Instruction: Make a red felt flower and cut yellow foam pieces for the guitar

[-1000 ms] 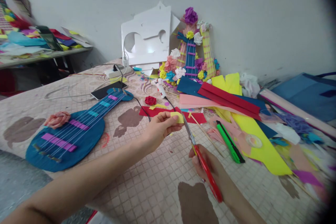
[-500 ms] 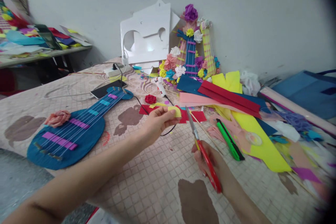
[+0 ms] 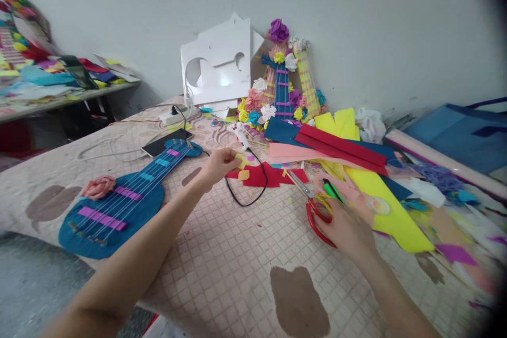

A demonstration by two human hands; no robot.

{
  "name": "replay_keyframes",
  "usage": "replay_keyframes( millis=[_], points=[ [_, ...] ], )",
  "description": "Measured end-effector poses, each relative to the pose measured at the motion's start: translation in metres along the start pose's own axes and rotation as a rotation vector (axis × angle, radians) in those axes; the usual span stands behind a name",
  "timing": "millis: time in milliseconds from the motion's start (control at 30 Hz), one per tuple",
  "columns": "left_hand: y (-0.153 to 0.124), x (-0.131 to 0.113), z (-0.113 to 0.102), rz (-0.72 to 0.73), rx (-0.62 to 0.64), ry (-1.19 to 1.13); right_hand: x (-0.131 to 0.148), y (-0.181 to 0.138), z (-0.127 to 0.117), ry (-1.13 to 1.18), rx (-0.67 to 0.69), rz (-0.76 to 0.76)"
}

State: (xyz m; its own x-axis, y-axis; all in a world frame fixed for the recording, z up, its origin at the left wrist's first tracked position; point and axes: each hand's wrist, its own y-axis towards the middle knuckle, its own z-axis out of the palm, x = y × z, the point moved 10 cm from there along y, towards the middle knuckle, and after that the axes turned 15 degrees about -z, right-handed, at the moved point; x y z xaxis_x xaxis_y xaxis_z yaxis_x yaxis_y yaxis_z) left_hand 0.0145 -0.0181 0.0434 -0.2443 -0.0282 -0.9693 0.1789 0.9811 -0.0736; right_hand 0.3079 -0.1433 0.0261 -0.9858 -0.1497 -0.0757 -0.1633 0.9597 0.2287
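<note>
My left hand (image 3: 222, 165) is closed in a pinch on a small piece of yellow paper (image 3: 241, 160), held above the red paper (image 3: 259, 175). Another small yellow paper piece (image 3: 244, 175) lies on the red paper, just below my left fingers. My right hand (image 3: 346, 227) is on the red handles of the scissors (image 3: 317, 216), low over the table, with the blades pointing up and left toward the red paper. Its fingertips are partly hidden. Beside that hand is a green utility knife (image 3: 332, 190), its lower part covered by the hand.
A blue paper guitar (image 3: 114, 206) with a pink rose lies at the left. Behind my left hand are a glue gun (image 3: 240, 134) with a black cord and a phone (image 3: 166, 142). Folded paper strips (image 3: 340, 148) spread to the right. Decorated paper guitars (image 3: 283, 90) lean on the wall.
My left hand has moved left with a yellow piece. The scissors have turned and come down toward the table, right of where they were. The red paper is more exposed, and the view has shifted slightly.
</note>
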Motion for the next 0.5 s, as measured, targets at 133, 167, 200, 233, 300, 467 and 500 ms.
replay_keyframes(
  millis=[133,167,200,233,300,467,500],
  points=[
    [0.004,0.007,0.007,0.083,-0.04,0.323,0.003,0.001,0.003,0.004,-0.008,-0.065],
    [0.004,0.008,0.008,0.088,-0.041,0.356,0.003,0.001,0.004,0.001,-0.004,-0.068],
    [0.005,0.01,0.01,0.095,-0.042,0.394,0.003,0.001,0.006,-0.002,0.001,-0.067],
    [0.005,0.011,0.011,0.102,-0.045,0.43,0.002,0.0,0.007,-0.002,0.003,-0.067],
    [0.005,0.013,0.013,0.109,-0.053,0.488,0.002,0.001,0.009,-0.003,-0.007,-0.077],
    [0.005,0.014,0.011,0.098,-0.103,0.567,0.002,0.001,0.013,-0.007,-0.054,-0.124],
    [0.005,0.014,0.011,0.093,-0.112,0.578,0.002,0.001,0.013,-0.003,-0.064,-0.132]
  ],
)
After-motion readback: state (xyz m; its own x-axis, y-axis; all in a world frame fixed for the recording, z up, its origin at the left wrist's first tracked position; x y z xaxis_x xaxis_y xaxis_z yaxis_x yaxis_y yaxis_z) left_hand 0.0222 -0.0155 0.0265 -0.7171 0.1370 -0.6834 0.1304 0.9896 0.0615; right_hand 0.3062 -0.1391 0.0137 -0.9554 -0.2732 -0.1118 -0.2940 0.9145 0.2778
